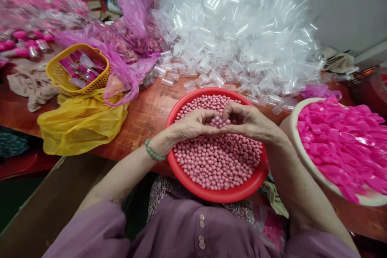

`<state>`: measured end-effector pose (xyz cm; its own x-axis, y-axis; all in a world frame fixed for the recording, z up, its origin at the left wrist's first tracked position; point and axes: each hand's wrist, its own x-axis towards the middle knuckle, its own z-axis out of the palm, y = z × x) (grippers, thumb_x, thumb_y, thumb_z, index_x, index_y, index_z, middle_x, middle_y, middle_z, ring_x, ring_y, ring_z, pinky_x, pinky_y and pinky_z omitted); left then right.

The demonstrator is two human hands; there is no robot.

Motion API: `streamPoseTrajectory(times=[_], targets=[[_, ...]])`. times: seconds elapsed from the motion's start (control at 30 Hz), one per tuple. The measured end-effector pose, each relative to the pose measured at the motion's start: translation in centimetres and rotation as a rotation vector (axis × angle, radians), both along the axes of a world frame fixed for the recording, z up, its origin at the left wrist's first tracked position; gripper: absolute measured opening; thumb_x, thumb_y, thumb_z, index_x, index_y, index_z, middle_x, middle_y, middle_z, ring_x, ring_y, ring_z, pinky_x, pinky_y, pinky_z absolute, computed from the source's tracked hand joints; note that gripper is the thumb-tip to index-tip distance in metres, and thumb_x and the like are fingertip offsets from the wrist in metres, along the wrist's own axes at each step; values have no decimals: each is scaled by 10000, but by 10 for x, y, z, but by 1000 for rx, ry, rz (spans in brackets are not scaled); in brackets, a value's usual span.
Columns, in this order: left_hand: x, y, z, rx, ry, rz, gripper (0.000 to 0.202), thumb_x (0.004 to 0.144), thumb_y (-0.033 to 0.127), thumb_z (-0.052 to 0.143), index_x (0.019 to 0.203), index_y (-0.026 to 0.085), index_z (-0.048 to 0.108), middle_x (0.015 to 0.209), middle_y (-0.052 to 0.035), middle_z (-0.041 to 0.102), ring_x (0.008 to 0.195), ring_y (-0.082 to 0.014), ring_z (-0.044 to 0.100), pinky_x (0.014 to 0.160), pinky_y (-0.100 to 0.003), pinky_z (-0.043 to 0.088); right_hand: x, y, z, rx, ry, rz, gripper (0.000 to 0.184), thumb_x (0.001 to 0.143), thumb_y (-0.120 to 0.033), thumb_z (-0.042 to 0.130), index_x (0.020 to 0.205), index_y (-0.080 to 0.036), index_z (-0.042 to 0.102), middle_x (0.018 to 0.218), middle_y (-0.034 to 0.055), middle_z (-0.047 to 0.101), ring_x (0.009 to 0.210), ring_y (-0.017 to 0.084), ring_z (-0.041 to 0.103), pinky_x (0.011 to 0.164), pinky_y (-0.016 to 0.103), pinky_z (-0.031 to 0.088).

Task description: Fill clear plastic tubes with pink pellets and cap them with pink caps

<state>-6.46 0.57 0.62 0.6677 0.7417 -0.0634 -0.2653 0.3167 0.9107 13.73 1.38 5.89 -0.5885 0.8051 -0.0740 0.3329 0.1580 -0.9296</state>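
1. The red bowl [173,161] at lower centre is bright red, and the beads [217,161] filling it are a dusty pale pink.
2. The cream bowl [293,135] at the right edge is off-white, and the plastic pieces [341,141] in it are hot pink.
3. The tubes [238,28] heaped at upper centre are clear with white glints.
4. At left, the basket [57,74] is yellow with a lattice wall. The yellow bag [81,123] below it matches, and the pink bag [133,12] is see-through magenta.
5. The table [148,117] is reddish-brown with wood grain.
6. The bracelet [153,153] is green, and the shirt [181,229] is mauve.
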Motion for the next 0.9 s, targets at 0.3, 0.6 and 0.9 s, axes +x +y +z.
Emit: streamPoseTrajectory(times=[0.3,0.6,0.9], targets=[[0,-2,9,-92,148,193,315,659,275,879,883,151,695,884,-24,730,816,-138,673,786,-255,536,11,-29,-12,161,-62,-40,215,843,-340,747,828,-188,596,853,-1,641,827,143,589,796,295,468],[-3,-16,21,81,251,212,294,775,413,819,927,185,712,919,-49,768,877,-182,724,816,-282,592,146,-75,-5,534,-714,-826,126,870,-209,576,916,-187,692,928,94,732,890,243,655,861,402,505],[9,-20,28,80,311,246,283,712,357,865,922,195,766,921,-65,783,874,-201,735,817,-281,596,192,-47,-32,498,-1117,-892,322,881,-419,621,981,-139,743,1034,195,738,1007,359,600,890,513,452]])
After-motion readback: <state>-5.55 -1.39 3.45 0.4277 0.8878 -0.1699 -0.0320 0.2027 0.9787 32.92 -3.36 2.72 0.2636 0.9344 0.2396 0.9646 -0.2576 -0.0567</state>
